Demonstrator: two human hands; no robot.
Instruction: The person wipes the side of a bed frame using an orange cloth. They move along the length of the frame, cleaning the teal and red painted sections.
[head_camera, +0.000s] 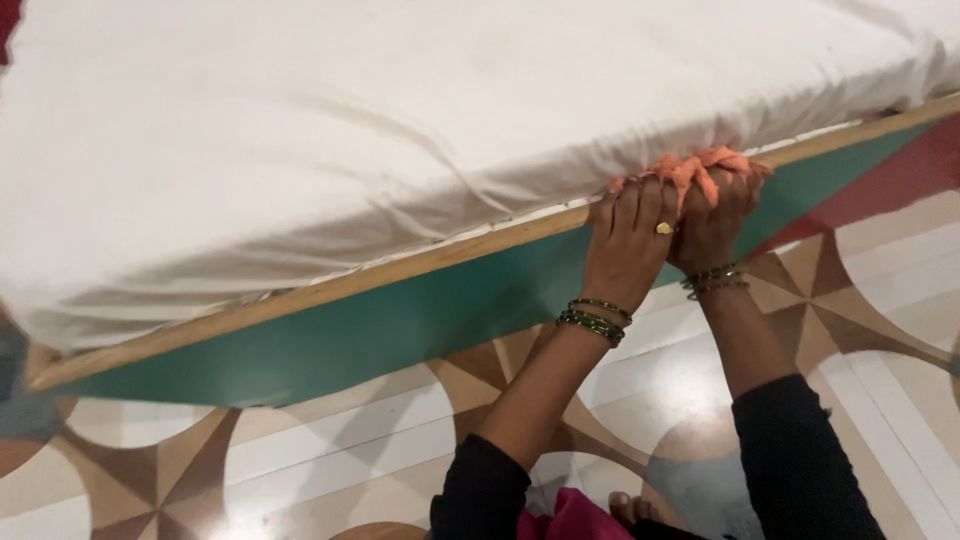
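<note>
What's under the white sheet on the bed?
Under the white sheet a wooden edge and green side panel show. The mattress itself is covered. Both hands press orange cloth there.

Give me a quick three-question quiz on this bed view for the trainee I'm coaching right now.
1. True or false: both hands grip the orange cloth at the bed's edge.
2. Which hand wears a gold ring? A) left hand B) right hand C) neither
3. Fill in: the panel under the wooden rail is ____ in colour.

Key
1. True: left and right hands are pressed together on the cloth where the white sheet meets the rail.
2. A: the ring sits on a finger of the left hand.
3. Green, with patterned floor tiles below.
</note>
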